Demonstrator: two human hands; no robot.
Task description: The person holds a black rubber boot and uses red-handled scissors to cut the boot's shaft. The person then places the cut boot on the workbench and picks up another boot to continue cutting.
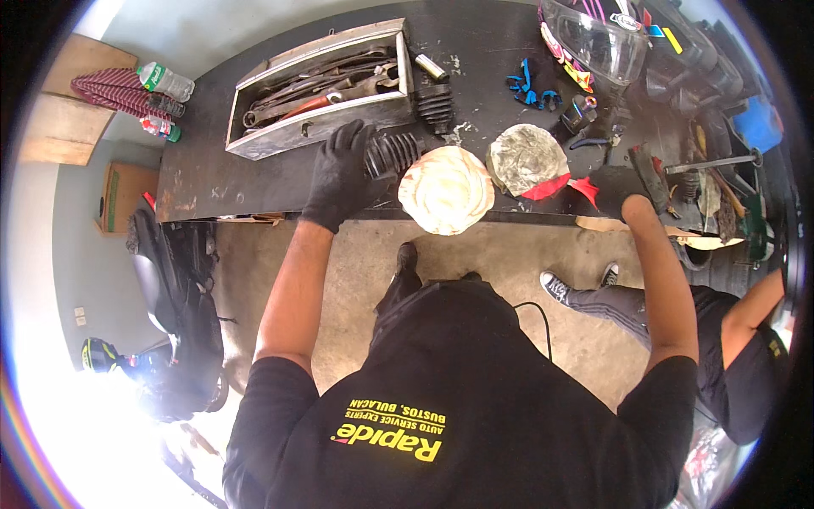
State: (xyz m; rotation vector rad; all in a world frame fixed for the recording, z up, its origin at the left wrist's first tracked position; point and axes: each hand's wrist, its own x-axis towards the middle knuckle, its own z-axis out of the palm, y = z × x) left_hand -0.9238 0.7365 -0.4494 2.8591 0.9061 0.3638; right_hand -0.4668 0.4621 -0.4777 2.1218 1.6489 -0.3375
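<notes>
My left hand (pixel 342 174) wears a black glove and is at the table's front edge, just before the toolbox. Its fingers stretch forward and look open. Beside its thumb side, a black ribbed rubber boot (pixel 393 154) lies on the table, touching or almost touching the glove. Right of it is a round cream cloth rag (pixel 446 191), overhanging the edge. A dirty grey round rag (pixel 527 159) with a red patch lies further right. My right forearm (pixel 666 280) reaches the table edge at the right; no hand or fingers show beyond its end.
An open metal toolbox (pixel 331 125) full of wrenches stands at the back left. A second ribbed boot (pixel 435 109), blue-black straps (pixel 532 87), pliers (pixel 598 142) and a helmet (pixel 593 42) sit on the black table (pixel 203 178). Another person (pixel 746 356) is at the right.
</notes>
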